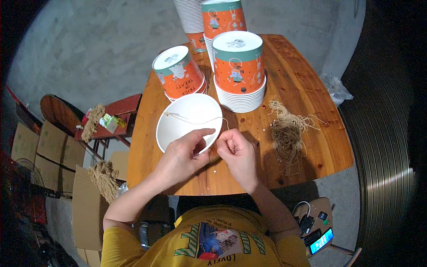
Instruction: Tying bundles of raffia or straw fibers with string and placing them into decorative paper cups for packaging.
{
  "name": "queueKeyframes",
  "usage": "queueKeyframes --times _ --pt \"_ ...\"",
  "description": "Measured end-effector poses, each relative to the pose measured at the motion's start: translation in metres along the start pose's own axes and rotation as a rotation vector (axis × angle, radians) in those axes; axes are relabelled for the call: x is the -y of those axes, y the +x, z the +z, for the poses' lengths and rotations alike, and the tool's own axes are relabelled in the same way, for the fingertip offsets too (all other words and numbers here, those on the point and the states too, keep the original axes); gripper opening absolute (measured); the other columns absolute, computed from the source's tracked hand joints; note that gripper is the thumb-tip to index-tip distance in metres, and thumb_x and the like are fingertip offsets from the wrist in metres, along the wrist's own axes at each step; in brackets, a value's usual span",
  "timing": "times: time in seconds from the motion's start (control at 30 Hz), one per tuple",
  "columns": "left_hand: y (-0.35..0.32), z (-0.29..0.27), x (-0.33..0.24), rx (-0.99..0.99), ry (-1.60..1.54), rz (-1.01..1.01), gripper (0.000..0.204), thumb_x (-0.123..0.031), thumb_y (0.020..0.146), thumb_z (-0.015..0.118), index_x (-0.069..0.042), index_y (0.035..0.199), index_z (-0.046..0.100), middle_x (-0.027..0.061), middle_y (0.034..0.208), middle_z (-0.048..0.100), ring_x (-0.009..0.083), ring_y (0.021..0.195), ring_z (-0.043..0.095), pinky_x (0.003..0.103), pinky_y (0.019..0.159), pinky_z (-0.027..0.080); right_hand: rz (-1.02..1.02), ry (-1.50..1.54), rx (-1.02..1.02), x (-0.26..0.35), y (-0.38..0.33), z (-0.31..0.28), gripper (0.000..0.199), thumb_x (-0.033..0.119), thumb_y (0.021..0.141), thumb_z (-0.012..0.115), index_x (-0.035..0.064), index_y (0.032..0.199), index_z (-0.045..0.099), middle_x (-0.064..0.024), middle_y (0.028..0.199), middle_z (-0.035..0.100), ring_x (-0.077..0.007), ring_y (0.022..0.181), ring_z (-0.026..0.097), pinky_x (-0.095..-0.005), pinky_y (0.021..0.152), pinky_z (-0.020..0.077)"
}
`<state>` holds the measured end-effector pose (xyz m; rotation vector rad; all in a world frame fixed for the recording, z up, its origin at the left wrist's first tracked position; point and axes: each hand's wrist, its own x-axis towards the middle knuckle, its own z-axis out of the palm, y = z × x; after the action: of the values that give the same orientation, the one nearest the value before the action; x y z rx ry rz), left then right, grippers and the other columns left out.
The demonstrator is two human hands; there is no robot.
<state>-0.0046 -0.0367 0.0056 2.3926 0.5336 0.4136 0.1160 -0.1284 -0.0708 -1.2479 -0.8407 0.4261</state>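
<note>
A paper bucket (184, 107) lies tipped so its white inside faces me. My left hand (182, 153) is at its near rim, gripping it with the fingers partly hidden. A thin beige string (200, 121) runs across the mouth from the far left side to the right rim. Just right of the rim, my right hand (238, 151) is closed in a pinch on the string's end. Behind stand upside-down orange and green paper buckets: a short stack (180, 73) at left and a taller stack (239, 66) at right.
More stacked buckets (224, 20) stand at the table's far end. A tangled bundle of beige strings (287, 133) lies on the wooden table (307, 89) at right. Further string bundles (103, 175) and cardboard boxes (89, 213) are at left. A lit phone (321, 241) rests on a stool at lower right.
</note>
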Motion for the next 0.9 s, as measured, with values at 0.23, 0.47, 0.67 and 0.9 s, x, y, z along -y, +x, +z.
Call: queueKeyframes --times 0.23,0.47,0.67,0.9 --pt "0.004 0.004 0.014 0.034 -0.030 0.139 0.028 -0.014 0.085 0.062 -0.001 0.110 0.059 0.0121 0.078 0.059 0.0178 0.062 0.058 0.031 0.059 0.048 0.037 -0.086 0.010 0.000 -0.001 -0.004 0.007 0.003 0.081 0.062 0.0046 0.082 0.056 0.0061 0.057 0.033 -0.0029 0.051 0.031 -0.0219 0.045 0.0277" --pt "0.022 0.003 0.015 0.265 -0.264 -0.155 0.015 -0.013 0.093 0.051 0.000 0.099 0.056 0.0082 0.075 0.059 0.0134 0.058 0.058 0.030 0.052 0.046 0.088 -0.241 0.050 0.011 -0.004 -0.016 0.009 0.009 0.082 0.063 0.0044 0.084 0.056 -0.0006 0.055 0.044 -0.0057 0.050 0.039 -0.0258 0.047 0.0338" --pt "0.034 0.006 0.017 0.263 -0.088 0.000 0.014 -0.016 0.092 0.052 -0.001 0.094 0.052 0.0157 0.075 0.060 0.0296 0.068 0.061 0.037 0.062 0.047 0.104 -0.228 0.113 0.017 -0.003 -0.017 0.007 0.006 0.087 0.060 0.0018 0.086 0.055 0.0058 0.060 0.045 -0.0005 0.056 0.039 -0.0195 0.049 0.0337" --pt "0.031 -0.008 0.010 0.128 0.149 0.037 0.009 -0.009 0.086 0.052 -0.002 0.091 0.049 0.0200 0.083 0.058 0.0383 0.081 0.059 0.044 0.068 0.045 0.001 -0.063 0.206 0.002 0.005 -0.034 0.007 0.007 0.091 0.054 0.0036 0.096 0.051 0.0031 0.068 0.047 -0.0034 0.059 0.043 -0.0198 0.052 0.0351"
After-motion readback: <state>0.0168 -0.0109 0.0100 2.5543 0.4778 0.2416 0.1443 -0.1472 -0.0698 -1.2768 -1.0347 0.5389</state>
